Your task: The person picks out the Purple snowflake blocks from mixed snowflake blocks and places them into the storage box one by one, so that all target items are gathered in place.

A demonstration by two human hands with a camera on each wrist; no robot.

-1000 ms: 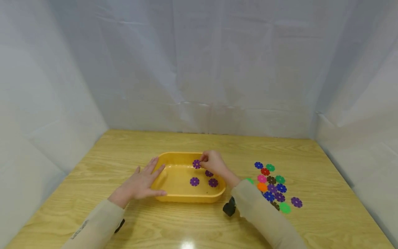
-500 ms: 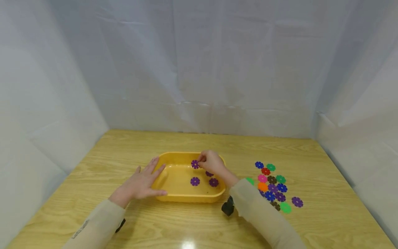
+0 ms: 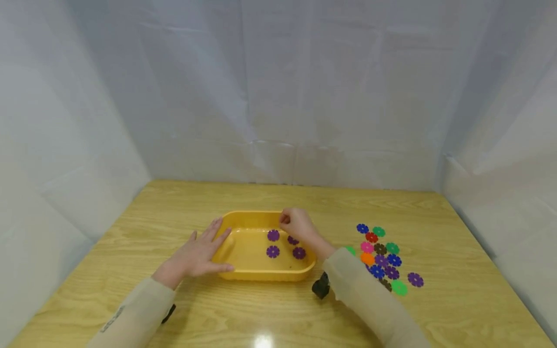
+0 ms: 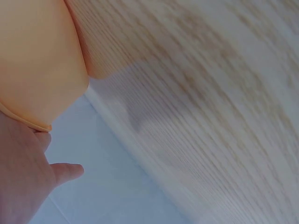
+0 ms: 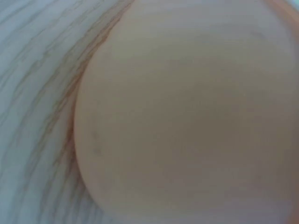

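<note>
Nearest to us, two beige sleeves [image 3: 130, 314] reach forward over the wooden table [image 3: 278, 309]. Our left hand [image 3: 196, 256] lies flat with straight, spread fingers, pressed against the left end of the yellow tray [image 3: 237, 220]; the left wrist view shows the palm against the tray's rim. Inside the tray we see purple flower discs: one [image 3: 272, 251] near the middle, another [image 3: 298, 253] to its right, a third [image 3: 273, 235] just behind, and a fourth [image 3: 292, 240] partly hidden under our right hand. Our right hand [image 3: 298, 226] hovers over the tray's far right part, fingers curled in; we cannot tell whether it holds anything. The right wrist view is only blur. Well to the right, a pile of coloured discs [image 3: 383, 258] lies on the table, with one purple disc [image 3: 415, 279] slightly apart. Farther back hangs a white curtain [image 3: 278, 96].
</note>
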